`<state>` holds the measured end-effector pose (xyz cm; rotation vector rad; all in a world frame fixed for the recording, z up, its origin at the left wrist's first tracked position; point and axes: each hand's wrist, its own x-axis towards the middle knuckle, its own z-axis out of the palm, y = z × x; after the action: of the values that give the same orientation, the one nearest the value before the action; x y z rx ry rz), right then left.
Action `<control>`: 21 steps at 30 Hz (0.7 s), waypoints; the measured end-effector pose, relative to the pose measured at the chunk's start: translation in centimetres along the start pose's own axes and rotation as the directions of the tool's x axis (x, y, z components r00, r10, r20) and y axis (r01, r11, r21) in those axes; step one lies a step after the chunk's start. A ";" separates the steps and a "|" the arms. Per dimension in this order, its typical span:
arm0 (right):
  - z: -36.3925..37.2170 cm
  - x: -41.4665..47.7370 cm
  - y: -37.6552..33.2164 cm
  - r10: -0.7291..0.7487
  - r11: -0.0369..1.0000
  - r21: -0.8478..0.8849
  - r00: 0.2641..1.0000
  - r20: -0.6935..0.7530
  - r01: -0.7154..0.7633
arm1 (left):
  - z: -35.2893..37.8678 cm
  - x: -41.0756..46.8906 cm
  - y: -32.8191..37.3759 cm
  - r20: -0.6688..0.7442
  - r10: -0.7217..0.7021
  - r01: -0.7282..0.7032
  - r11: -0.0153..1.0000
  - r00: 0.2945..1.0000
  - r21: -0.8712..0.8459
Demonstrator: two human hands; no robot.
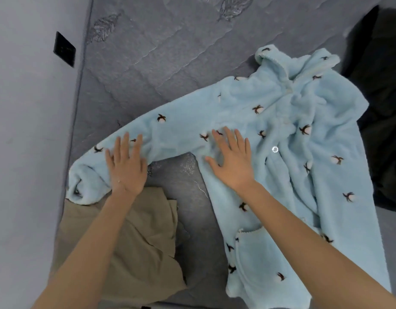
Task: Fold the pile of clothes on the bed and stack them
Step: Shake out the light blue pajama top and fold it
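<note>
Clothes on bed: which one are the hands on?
The light blue fleece garment: left hand flat on its sleeve, right hand flat on its body. The beige garment and dark garment have no hand on them.

— Which colours do we have on the bed?
— We see a pale blue fleece robe [281, 130] dotted with small dark-brown-and-white sprigs, on our grey mattress [159, 52], which is quilted in wavy lines with stitched leaf shapes.
— And at the near left corner?
— There we find a plain khaki garment [136, 241]. Along the right edge we see black cloth [384, 97], and on the pale grey wall [25, 108] a black plate [64, 49].
</note>
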<state>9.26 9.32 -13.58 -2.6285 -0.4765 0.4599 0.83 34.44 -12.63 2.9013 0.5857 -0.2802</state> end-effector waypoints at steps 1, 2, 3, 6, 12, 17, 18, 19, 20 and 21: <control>-1.0 -0.3 1.3 0.030 1.000 -0.002 0.999 -0.027 -0.030 | 0.1 0.2 2.4 0.011 0.063 -0.063 0.998 0.998 -0.002; -1.9 -0.6 2.8 0.066 0.998 0.002 0.997 -0.048 -0.066 | 0.3 0.3 4.8 0.016 0.118 -0.117 0.993 0.993 -0.008; -3.1 -0.9 4.3 0.104 0.995 0.011 0.992 -0.070 -0.104 | 0.5 0.3 7.2 0.030 0.160 -0.160 0.987 0.987 -0.009; -6.5 -2.2 9.2 0.220 0.975 0.041 0.967 -0.128 -0.216 | 1.6 0.6 13.8 0.077 0.257 -0.255 0.966 0.963 -0.031; -10.6 -5.2 17.8 0.341 0.939 0.095 0.930 -0.138 -0.331 | 3.2 0.7 24.2 0.147 0.397 -0.394 0.918 0.906 -0.054; -11.8 -6.5 21.9 0.393 0.910 0.211 0.904 -0.169 -0.356 | 3.9 0.5 30.8 0.202 0.454 -0.453 0.890 0.868 -0.057; -11.8 -6.7 22.4 0.429 0.888 0.251 0.889 -0.159 -0.384 | 4.0 0.5 31.8 0.199 0.471 -0.466 0.882 0.860 -0.070; -11.9 -6.8 22.9 0.460 0.868 0.281 0.877 -0.143 -0.409 | 4.2 0.4 32.8 0.187 0.490 -0.485 0.871 0.851 -0.078; -12.0 -6.9 23.5 0.483 0.850 0.304 0.868 -0.120 -0.431 | 4.3 0.4 33.7 0.173 0.509 -0.502 0.860 0.843 -0.085; -12.2 -6.9 24.0 0.500 0.830 0.334 0.861 -0.089 -0.447 | 4.5 0.3 34.7 0.156 0.526 -0.518 0.851 0.836 -0.090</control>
<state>13.95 -18.05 -12.52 -2.4332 0.3040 0.4076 14.25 2.18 -12.63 2.8084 -0.2367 -0.4267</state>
